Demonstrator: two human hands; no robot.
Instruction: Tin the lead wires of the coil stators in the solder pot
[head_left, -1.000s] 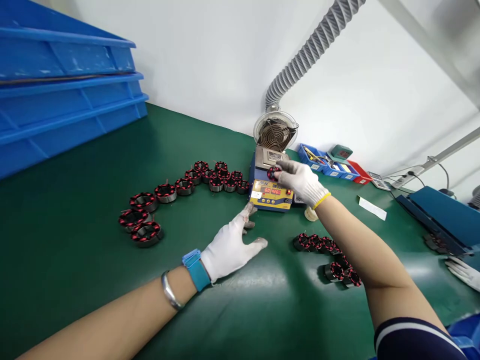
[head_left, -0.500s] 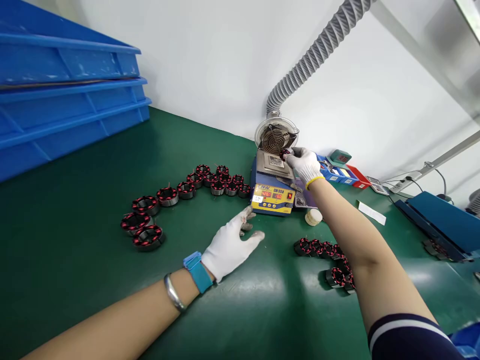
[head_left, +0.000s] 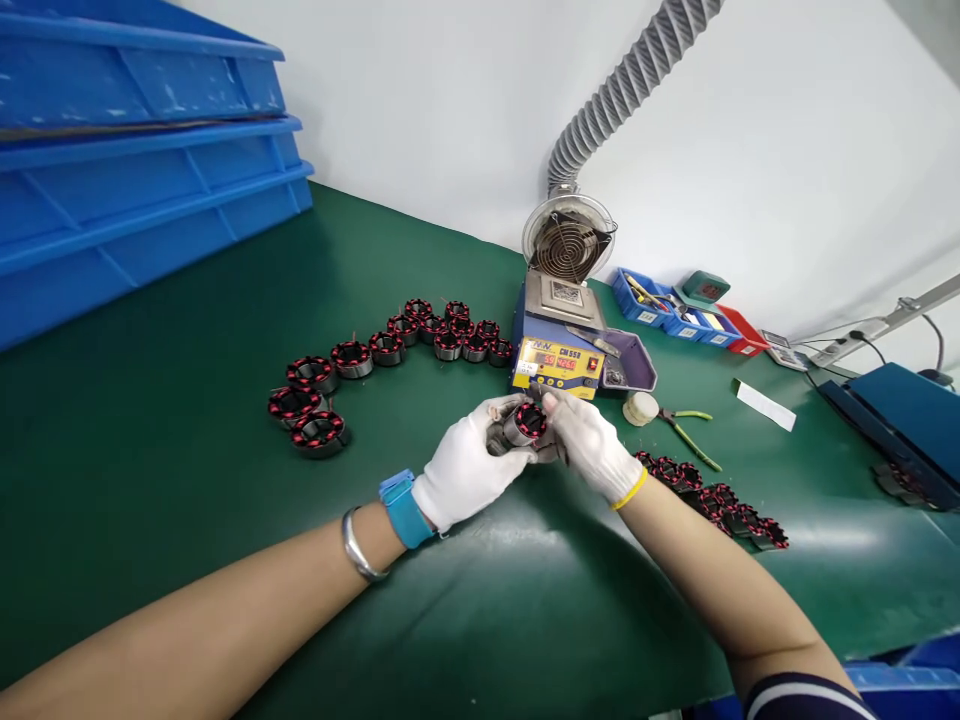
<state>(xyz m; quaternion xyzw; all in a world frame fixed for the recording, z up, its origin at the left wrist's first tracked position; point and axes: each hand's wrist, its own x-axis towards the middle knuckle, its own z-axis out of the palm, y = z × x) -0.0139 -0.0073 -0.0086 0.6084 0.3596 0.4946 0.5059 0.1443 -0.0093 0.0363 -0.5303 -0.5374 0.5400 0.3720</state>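
In front of the solder pot, both my hands meet at a motor stator (head_left: 527,424), a dark ring with red and black windings. My left hand (head_left: 466,472), in a white glove, is closed around its left side. My right hand (head_left: 594,448), gloved too, has its thumb and fingers closed on the right side and upper edge. Its lower fingers are partly hidden behind the stator. Just beyond them stands the blue and yellow solder pot (head_left: 559,366) with lit red digits. A row of similar stators (head_left: 386,348) stands to the left, and another group (head_left: 720,502) is near my right forearm.
A fume fan (head_left: 568,250) with a grey hose rises behind the pot. Right of it are a purple tray (head_left: 641,362), a round cream-coloured tub (head_left: 641,407), green-handled cutters (head_left: 694,438) and small blue bins (head_left: 641,305). Stacked blue crates (head_left: 150,190) fill the left.
My right hand has come back from the top of the solder pot with the stator. My left hand, open before, has closed on it. The view has shifted slightly.
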